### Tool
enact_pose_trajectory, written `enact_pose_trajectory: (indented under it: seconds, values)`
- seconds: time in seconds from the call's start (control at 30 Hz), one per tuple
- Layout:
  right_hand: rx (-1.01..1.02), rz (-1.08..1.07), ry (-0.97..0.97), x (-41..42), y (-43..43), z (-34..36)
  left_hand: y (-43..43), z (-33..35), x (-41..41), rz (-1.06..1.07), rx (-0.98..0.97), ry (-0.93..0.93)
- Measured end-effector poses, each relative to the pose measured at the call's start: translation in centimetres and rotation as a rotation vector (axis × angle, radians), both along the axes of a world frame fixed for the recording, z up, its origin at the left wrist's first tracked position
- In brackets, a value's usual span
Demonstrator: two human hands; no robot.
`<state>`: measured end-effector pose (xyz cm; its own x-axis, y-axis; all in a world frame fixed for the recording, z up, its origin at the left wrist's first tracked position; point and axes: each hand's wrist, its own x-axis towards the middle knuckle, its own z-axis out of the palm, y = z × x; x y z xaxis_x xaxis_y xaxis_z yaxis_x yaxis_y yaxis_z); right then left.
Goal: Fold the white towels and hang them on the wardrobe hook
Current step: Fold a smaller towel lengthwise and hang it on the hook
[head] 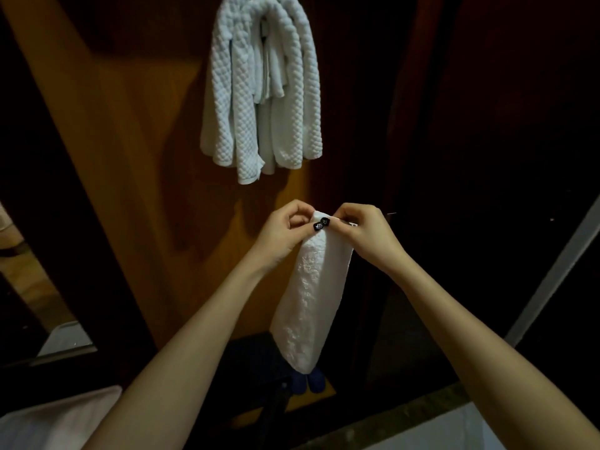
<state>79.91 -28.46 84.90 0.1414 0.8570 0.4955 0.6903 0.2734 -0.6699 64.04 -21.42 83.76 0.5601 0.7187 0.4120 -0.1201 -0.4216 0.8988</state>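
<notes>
- Orange-brown wardrobe panel (136,177) straight ahead, dim light; darker wood on both sides of it.
- Bundle of hung towels (259,92) high on the panel: white, waffle-textured, looped over at the top and hanging in several folds. The hook itself is hidden by them or cut off by the frame edge.
- Below the hands, low down, two dark blue rounded shapes (313,381) side by side, partly covered by the held towel's bottom end; too dark to name.
- White fabric (58,420) at the lower left corner, pale surface at the lower right, pale slanted strip (552,271) at far right.
- Nothing stands between the hands and the hung bundle.
- Held towel (308,303): white, nubbly, folded into a narrow long strip. It hangs straight down in the air in front of the panel, well under the hung towels.
- Left hand (282,232) and right hand (363,235) are close together at its top edge, each pinching it between thumb and curled fingers; black painted thumbnails touching the cloth.
- Wardrobe interior on the right is black; cannot tell what it holds.
</notes>
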Motion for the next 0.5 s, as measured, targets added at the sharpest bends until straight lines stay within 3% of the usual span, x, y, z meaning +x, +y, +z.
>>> enact_pose_trajectory:
  seconds: [0.17, 0.3, 0.4, 0.5]
  values:
    - [0.015, 0.013, -0.039, -2.1, 1.5, 0.5, 1.9, 0.0, -2.0, 0.048, 0.054, -0.026]
    - [-0.075, 0.021, -0.16, -1.0, 2.0, 0.7, 3.4, -0.2, -3.6, 0.208, 0.048, -0.148]
    - [-0.181, 0.051, -0.114, -0.1, 2.0, 0.0, 4.4, -0.9, -5.4, 0.303, 0.007, -0.213]
    - [-0.181, 0.067, -0.031, -0.5, 2.3, -0.9, 4.8, -1.3, -6.5, 0.338, 0.041, -0.149]
